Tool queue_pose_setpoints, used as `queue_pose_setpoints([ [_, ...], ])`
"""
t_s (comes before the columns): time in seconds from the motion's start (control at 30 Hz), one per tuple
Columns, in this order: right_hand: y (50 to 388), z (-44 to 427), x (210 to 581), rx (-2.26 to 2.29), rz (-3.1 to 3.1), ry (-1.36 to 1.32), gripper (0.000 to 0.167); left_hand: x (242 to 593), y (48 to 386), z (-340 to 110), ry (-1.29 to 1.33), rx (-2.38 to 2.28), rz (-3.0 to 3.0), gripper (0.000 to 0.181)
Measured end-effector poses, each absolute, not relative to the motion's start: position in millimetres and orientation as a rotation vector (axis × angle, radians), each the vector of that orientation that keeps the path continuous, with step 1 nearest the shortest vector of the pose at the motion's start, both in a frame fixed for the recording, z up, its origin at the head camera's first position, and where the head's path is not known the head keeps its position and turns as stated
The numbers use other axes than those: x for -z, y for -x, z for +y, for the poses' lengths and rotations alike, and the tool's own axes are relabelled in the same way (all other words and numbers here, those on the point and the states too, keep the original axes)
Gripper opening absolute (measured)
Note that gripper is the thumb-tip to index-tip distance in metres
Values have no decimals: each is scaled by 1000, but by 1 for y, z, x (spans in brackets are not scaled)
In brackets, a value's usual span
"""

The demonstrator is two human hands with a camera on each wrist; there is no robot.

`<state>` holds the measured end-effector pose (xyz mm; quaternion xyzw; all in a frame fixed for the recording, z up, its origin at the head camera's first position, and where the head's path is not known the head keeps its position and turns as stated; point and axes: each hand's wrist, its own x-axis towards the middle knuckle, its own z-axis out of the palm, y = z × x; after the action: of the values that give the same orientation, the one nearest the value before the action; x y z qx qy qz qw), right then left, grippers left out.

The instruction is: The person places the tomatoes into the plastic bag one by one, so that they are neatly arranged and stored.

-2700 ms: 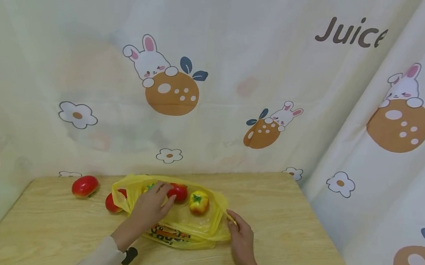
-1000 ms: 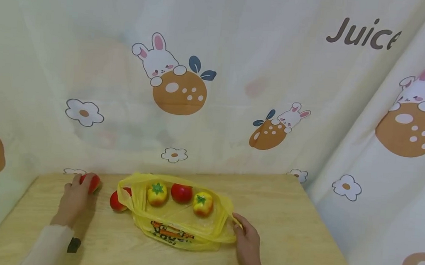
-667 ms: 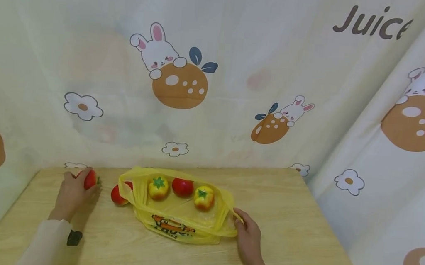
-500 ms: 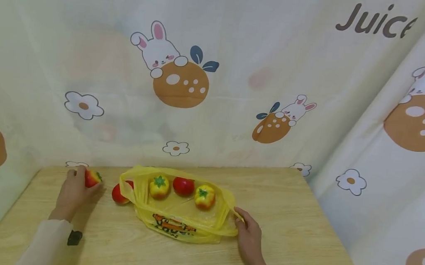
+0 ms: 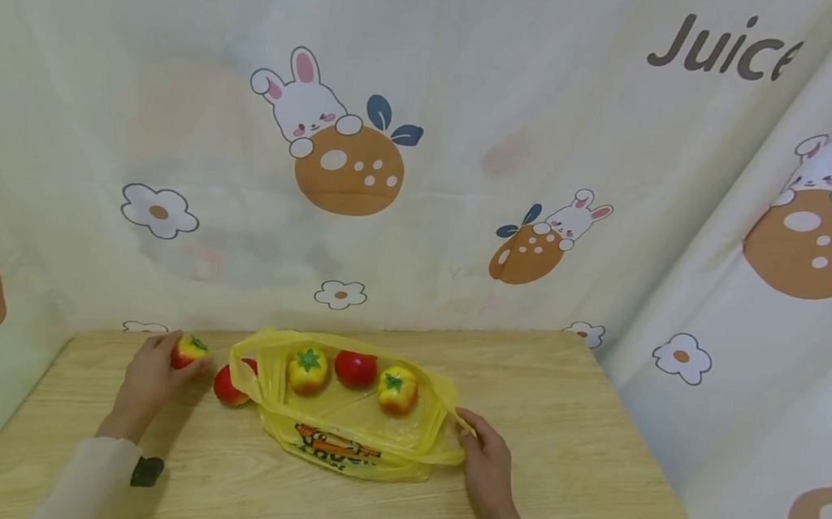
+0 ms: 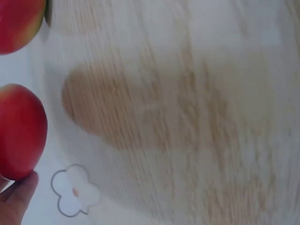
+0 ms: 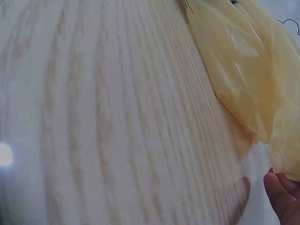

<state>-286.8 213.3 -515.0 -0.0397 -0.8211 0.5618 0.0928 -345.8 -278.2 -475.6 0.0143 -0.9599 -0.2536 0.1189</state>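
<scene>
My left hand (image 5: pixel 150 377) grips a red-and-yellow fruit with a green leafy top (image 5: pixel 190 352) at the table's back left. In the left wrist view the held fruit (image 6: pixel 22 133) shows its smooth red side, with fingertips against its lower end. My right hand (image 5: pixel 486 462) pinches the right rim of a yellow plastic bag (image 5: pixel 439 434), whose mouth lies wide. Inside sit two yellow-and-red fruits with green tops, one at left (image 5: pixel 308 371) and one at right (image 5: pixel 397 391), with a red fruit (image 5: pixel 356 370) between them. The right wrist view shows the bag's crinkled side (image 7: pixel 239 61) beside my fingers.
Another red fruit (image 5: pixel 232 384) lies at the bag's left edge, partly behind its handle. Wooden tabletop (image 5: pixel 564 434) surrounds the bag. A printed curtain (image 5: pixel 447 237) hangs along the table's back edge. Something small and dark (image 5: pixel 147 471) shows by my left sleeve.
My left hand has left the bag, reached to the far-left fruit and gripped it. The fruit has turned, so its green top shows, and has shifted slightly right. My right hand still holds the rim.
</scene>
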Motion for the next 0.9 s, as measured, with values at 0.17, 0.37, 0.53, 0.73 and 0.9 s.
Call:
queue_pose_setpoints([
  [0.17, 291, 212, 515, -1688, -2432, 109, 34, 471, 343, -277, -85, 781, -2748, 70],
  [0.37, 294, 212, 513, -1723, -2389, 53, 35, 469, 337, -275, -77, 786, -2707, 68],
  [0.53, 301, 211, 509, -1714, -2379, 29, 34, 466, 329, -272, -66, 812, -2669, 68],
  [0.73, 313, 209, 506, -1692, -2391, 11, 35, 460, 320, -266, -11, 815, -2566, 62],
  [0.9, 320, 208, 501, -1708, -2397, -28, 36, 455, 315, -261, 16, 824, -2514, 60],
])
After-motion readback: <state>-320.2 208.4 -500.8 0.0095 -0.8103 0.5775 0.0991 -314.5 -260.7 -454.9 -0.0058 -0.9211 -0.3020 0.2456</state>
